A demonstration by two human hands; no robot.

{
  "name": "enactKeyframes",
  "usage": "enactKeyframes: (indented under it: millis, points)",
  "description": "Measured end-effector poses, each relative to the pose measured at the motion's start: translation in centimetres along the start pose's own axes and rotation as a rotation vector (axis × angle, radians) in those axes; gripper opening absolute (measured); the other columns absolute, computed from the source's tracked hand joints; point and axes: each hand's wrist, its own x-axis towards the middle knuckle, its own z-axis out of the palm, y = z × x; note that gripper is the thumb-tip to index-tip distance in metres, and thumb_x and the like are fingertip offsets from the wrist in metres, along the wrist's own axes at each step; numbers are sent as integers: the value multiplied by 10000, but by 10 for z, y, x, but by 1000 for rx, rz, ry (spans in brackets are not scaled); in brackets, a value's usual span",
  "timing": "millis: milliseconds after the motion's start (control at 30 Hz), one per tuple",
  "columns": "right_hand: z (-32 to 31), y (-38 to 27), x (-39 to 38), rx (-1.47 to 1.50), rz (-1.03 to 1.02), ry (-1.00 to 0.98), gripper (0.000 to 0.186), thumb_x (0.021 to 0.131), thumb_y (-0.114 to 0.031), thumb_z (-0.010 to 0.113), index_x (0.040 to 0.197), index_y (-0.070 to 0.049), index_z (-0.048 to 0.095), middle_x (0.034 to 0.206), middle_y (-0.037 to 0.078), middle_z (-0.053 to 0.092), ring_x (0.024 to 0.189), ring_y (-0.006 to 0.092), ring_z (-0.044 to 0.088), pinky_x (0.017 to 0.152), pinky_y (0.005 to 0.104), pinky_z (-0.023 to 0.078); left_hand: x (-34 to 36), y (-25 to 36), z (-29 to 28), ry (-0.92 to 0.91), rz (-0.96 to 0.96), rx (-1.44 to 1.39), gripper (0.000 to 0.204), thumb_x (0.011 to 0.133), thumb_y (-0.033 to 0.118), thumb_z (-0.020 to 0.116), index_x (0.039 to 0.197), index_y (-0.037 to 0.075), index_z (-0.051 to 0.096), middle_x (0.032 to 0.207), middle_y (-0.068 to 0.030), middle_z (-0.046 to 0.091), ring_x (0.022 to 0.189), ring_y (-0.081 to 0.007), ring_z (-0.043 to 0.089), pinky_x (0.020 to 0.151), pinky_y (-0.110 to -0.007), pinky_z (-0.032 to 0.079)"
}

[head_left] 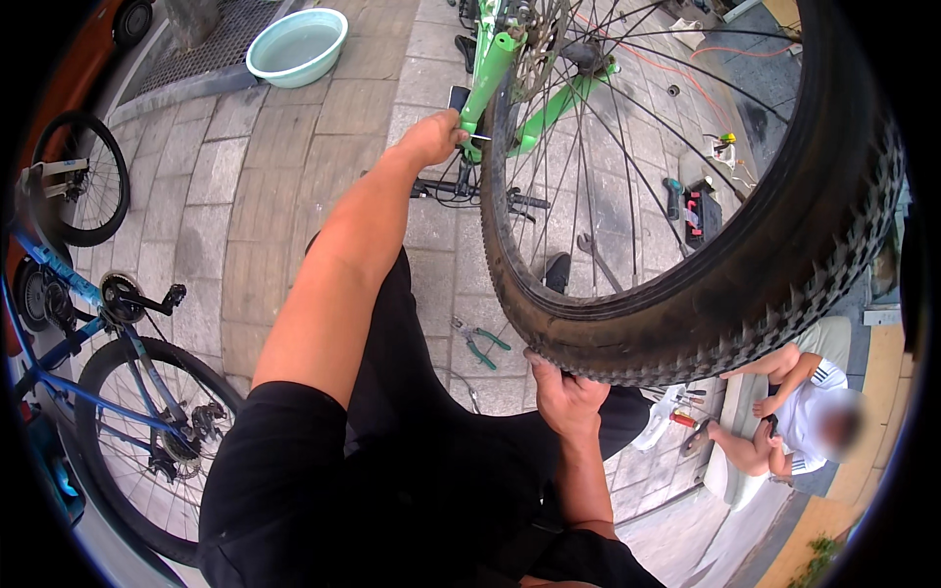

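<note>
A large black knobby tire on a spoked wheel fills the right of the view, beside a green bicycle frame with its handlebar lower down. My left hand is closed at the frame's green tube, a thin silver piece showing by its thumb; exactly what it grips is unclear. Beneath the tire, my right hand grips the tread with curled fingers and thumb. Green-handled pliers and a large wrench lie on the paving under the wheel.
A blue bicycle and red car are left. A water basin sits upper left. Drill, toolbox, orange cord and more tools lie right, near a seated person.
</note>
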Motion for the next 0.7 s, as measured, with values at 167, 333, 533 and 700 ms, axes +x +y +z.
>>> enactKeyframes:
  millis: [167, 333, 533, 700]
  points:
    - [8, 9, -5, -53, 26, -20, 180, 855, -28, 811, 1027, 4, 773, 992, 89, 777, 895, 209, 711, 865, 335, 534, 0, -3, 4, 22, 17, -5, 296, 1012, 323, 655, 1052, 36, 596, 994, -235, 705, 979, -448, 667, 826, -519, 508]
    - [13, 23, -7, -93, -13, -84, 337, 876, -54, 794, 1188, 13, 684, 1169, 127, 718, 1088, 279, 664, 1018, 392, 467, 2, -7, 6, 23, 23, -11, 292, 1013, 323, 653, 1045, 40, 591, 983, -228, 705, 970, -446, 668, 821, -515, 509]
    - [15, 46, -18, -242, -88, -212, 629, 902, -64, 768, 1455, 77, 503, 1425, 187, 596, 1337, 339, 547, 1176, 437, 371, 0, 1, 3, 3, -7, -1, 298, 1018, 330, 643, 1064, 40, 592, 1013, -231, 707, 996, -445, 670, 838, -517, 510]
    - [17, 47, -19, -236, -62, -206, 594, 905, -79, 771, 1435, 60, 542, 1442, 192, 585, 1352, 347, 536, 1177, 447, 372, 1, -2, 3, -7, -17, -4, 293, 1016, 330, 644, 1073, 46, 591, 1022, -228, 709, 1003, -442, 671, 842, -518, 510]
